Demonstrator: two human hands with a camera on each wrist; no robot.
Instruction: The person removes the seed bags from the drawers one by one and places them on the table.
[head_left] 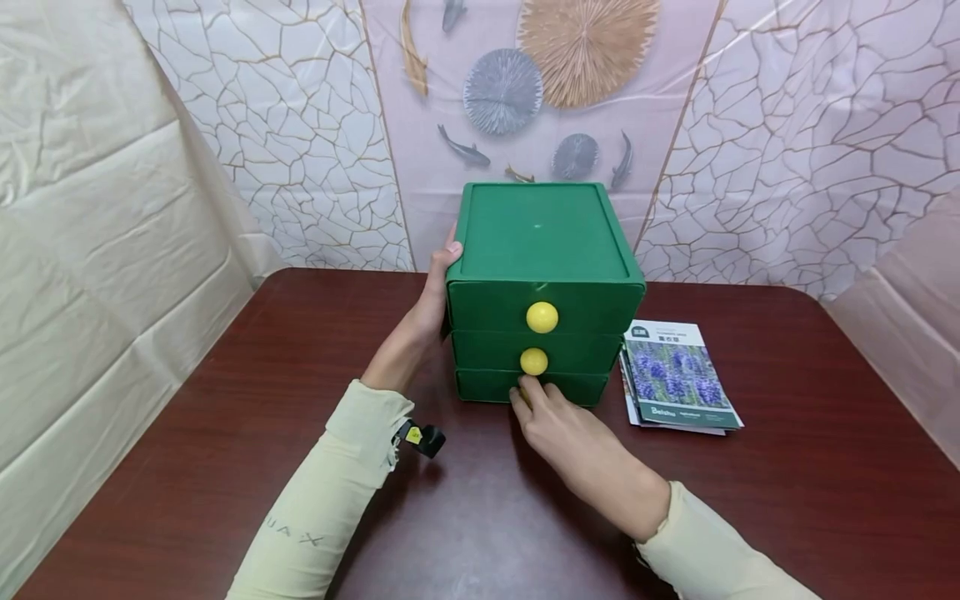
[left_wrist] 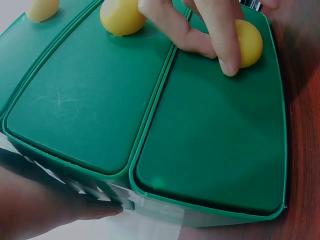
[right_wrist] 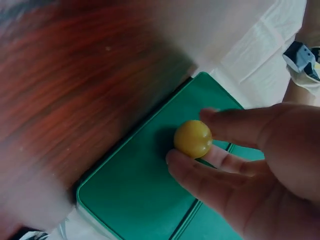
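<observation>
A green three-drawer box (head_left: 540,233) stands at the back middle of the table, its drawers pushed in. Each drawer front bears a round yellow knob; the top knob (head_left: 542,317) and middle knob (head_left: 533,361) show plainly in the head view. My left hand (head_left: 435,287) lies against the box's left side, thumb near the upper edge; its other fingers are mostly hidden. Down at the bottom drawer (left_wrist: 215,130), my right hand (head_left: 566,429) pinches the bottom knob (right_wrist: 193,139) between thumb and fingers, as the right wrist view shows.
Right of the box lies a stack of booklets (head_left: 678,375) with purple flowers on the top cover. The dark red wooden table (head_left: 225,400) has a patterned cloth backdrop (head_left: 292,125) behind it. A plain cloth hangs at the left.
</observation>
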